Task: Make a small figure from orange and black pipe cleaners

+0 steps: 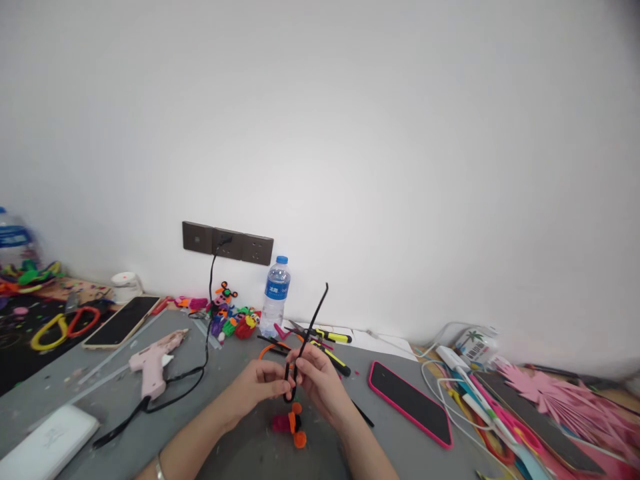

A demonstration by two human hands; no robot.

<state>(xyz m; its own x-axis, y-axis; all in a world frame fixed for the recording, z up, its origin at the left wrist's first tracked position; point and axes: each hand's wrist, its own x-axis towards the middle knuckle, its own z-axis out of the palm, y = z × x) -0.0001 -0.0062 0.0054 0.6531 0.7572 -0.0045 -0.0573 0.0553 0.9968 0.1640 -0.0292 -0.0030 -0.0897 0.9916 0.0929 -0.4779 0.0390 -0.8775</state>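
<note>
A black pipe cleaner (314, 317) is bent into a loop at its lower end, and its long end points up with a small hook at the tip. My left hand (263, 387) pinches the short side of the bend. On the other side, my right hand (320, 380) grips the same piece between thumb and fingers. Just below my hands, a small pink, orange and black fuzzy figure (285, 423) lies on the grey mat (225, 447). Behind my hands are yellow-and-black pliers (333, 337) and an orange pipe cleaner, partly hidden.
A pink glue gun (153, 363) with a black cord lies left. A water bottle (276, 297) stands by the wall beside several fuzzy figures (233, 317). A pink-edged phone (410, 403), cables, scissors and pink paper (555, 407) are right; another phone (123, 323) and a white box (50, 443) left.
</note>
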